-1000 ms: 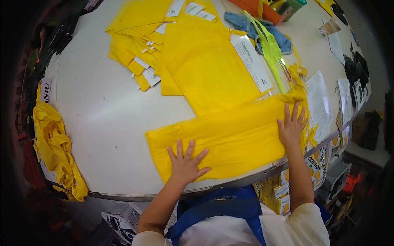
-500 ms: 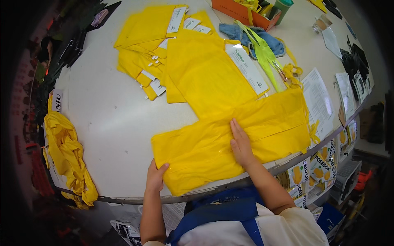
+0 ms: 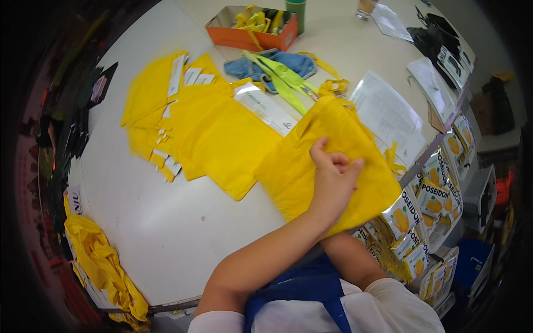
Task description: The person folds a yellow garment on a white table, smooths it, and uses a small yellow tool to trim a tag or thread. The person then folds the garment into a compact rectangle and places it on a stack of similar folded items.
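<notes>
Where it narrows, the yellow fabric (image 3: 371,186) points across the table (image 3: 177,233).

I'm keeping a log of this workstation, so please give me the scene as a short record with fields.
Left hand: fingers partly curled, over the folded yellow fabric; the hand may be touching it
Right hand: hidden from view, grip cannot be told
Beyond the fabric: flat yellow pieces with white cards
Farther back: lime-green strip across blue denim
Back of table: orange box holding yellow strips, beside a green cup
Right: printed sheet
Left edge: crumpled yellow fabric
</notes>
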Demonstrator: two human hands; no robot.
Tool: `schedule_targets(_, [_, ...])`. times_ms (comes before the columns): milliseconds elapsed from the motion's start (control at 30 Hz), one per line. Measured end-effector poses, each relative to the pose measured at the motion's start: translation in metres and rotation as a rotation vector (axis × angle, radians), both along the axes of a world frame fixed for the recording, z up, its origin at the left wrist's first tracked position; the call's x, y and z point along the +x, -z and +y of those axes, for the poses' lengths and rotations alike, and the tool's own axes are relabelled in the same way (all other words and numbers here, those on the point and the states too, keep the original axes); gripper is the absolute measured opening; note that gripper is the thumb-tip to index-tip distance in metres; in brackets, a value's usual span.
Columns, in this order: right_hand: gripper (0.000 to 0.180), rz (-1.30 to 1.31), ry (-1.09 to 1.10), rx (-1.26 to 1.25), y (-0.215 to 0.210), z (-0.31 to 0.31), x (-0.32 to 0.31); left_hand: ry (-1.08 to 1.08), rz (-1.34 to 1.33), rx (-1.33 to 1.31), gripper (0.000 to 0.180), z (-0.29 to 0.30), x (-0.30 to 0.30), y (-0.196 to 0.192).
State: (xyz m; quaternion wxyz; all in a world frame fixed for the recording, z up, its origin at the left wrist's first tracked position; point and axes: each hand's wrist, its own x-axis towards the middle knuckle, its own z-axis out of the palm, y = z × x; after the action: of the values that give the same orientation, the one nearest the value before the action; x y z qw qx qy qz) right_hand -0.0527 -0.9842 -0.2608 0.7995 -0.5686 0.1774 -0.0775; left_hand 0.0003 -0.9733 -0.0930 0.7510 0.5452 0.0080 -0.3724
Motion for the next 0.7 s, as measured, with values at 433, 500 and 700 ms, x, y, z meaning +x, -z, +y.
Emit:
schedule_targets(433, [0.057, 0.049, 0.04, -0.004, -0.002, 0.051, 0.005, -0.257, 0.417, -0.058, 0.066, 0.132, -0.045, 0.117])
schedule_targets(500, [0.057, 0.061, 0.019, -0.04, -0.006, 0.054, 0.001, -0.295, 0.445, -0.1, 0.065, 0.139, -0.046, 0.121])
schedule_targets(700, [0.056, 0.152, -0.338, -0.669, -0.035, 0.013, -0.006, -0.318, 0.513, -0.237, 0.057, 0.143, -0.048, 0.117])
